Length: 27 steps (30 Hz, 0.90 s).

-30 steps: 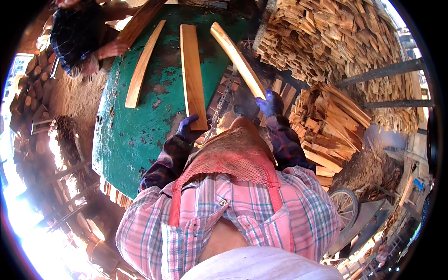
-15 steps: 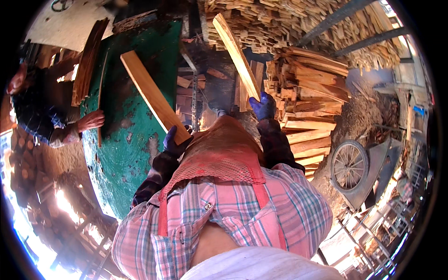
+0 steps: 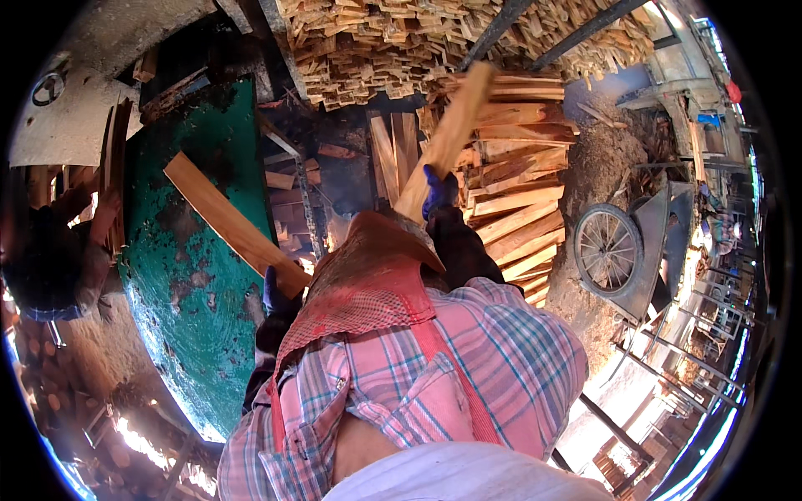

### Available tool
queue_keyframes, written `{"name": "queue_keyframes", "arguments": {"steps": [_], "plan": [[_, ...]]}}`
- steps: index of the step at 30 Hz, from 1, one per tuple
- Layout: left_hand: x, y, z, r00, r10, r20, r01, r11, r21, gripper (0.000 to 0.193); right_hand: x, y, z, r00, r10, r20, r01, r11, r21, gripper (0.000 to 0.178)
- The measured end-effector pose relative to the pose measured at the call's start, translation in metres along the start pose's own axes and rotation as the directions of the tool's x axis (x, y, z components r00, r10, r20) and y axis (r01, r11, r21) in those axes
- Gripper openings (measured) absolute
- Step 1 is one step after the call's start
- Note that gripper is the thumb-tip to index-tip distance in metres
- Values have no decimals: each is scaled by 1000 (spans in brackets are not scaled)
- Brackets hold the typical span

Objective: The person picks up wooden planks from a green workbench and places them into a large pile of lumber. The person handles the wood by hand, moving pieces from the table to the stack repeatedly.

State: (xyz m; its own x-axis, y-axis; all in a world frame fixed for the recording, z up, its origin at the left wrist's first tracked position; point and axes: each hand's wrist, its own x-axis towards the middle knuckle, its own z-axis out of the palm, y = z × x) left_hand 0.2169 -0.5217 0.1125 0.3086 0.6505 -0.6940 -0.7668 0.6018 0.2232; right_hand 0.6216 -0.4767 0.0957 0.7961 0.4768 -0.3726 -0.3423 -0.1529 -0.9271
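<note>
In a blue glove, my left hand point(image 3: 271, 290) is closed on the near end of a long wooden plank point(image 3: 224, 219). That plank slants away to the far left over the green table point(image 3: 188, 334). My right hand point(image 3: 439, 192), gloved in blue as well, grips a second wooden plank point(image 3: 455, 125) by its lower part. Its far end, slightly blurred, tilts up to the right and overlaps the neat stack of split wood point(image 3: 522, 200). Part of my left hand is hidden by the plank and dark sleeve.
A large pile of wood pieces point(image 3: 368, 50) fills the back. On the right stands a cart with a spoked wheel point(image 3: 608, 249) beside sawdust. A co-worker point(image 3: 54, 259) is at the left by dark upright boards point(image 3: 115, 179). Metal posts point(image 3: 305, 192) rise beyond the table.
My view has turned to the right. The right-hand plank has swung rightward toward the stack, while my left hand keeps its plank. The co-worker's hand has left the thin strip for the dark boards.
</note>
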Motion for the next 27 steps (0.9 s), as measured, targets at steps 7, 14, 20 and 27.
{"name": "queue_keyframes", "arguments": {"steps": [7,14,20,27], "plan": [[23,12,-70,955,295,-16,-283,927,246,44,163,-37,7,994,70,80,-95,922,374,40],[-6,13,-60,780,583,-227,-404,746,529,36,139,-27,126,886,183,427,-264,955,137,19],[-53,-22,-71,571,747,-340,-500,645,577,29,-112,77,290,25,222,975,6,975,-222,21],[-160,-59,-73,143,726,-673,-801,485,352,25,-276,126,255,-521,256,814,284,952,-118,27]]}}
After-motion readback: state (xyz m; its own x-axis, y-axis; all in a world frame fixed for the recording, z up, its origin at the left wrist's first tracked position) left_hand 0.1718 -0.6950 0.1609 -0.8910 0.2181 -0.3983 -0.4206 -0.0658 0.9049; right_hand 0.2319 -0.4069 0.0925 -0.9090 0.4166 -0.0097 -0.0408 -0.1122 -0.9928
